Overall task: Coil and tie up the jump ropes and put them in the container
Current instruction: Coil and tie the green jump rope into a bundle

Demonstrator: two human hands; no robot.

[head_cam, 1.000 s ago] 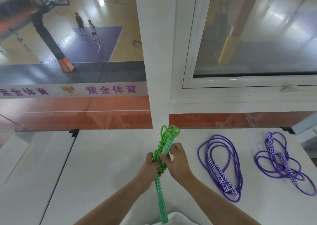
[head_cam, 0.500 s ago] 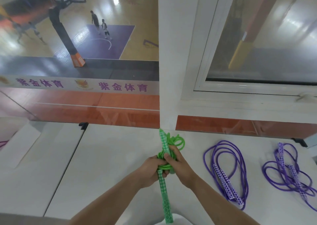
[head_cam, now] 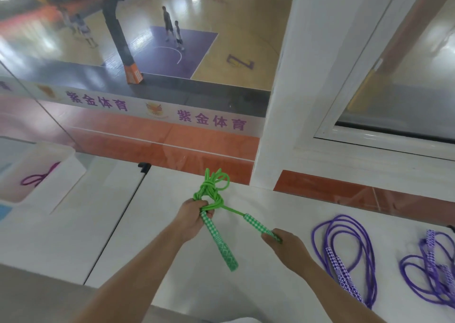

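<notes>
A view from the person's head looks down over two bare forearms reaching out above a white surface (head_cam: 73,236) that runs along a window.

In the lower middle of the frame, the left hand (head_cam: 190,218) grips a green jump rope (head_cam: 211,192) at the point where its coiled cord is bundled and knotted. The fingers are curled tight around the bundle, and the loops of cord stick up above the fist toward the window. One green and white patterned handle (head_cam: 220,242) hangs down from under this hand, slanting toward the lower right.

A short stretch of green cord runs from the knot to the right, to the second handle (head_cam: 258,226). The right hand (head_cam: 288,247) holds the far end of that handle, with fingers and thumb curled around it, and the cord between the hands looks taut.

To the right of the right hand, a purple jump rope (head_cam: 344,256) lies loosely looped on the surface, its patterned handles side by side inside the loops. At the right edge of the frame lies another purple jump rope (head_cam: 428,271), also loose and partly cut off by the frame.

At the left edge of the frame, well apart from the hands, stands a translucent white container (head_cam: 61,175). A loop of purple rope (head_cam: 39,177) shows inside it.

Beyond the glass, in the upper part of the frame, is an indoor basketball court with a hoop stand and a few small figures.
</notes>
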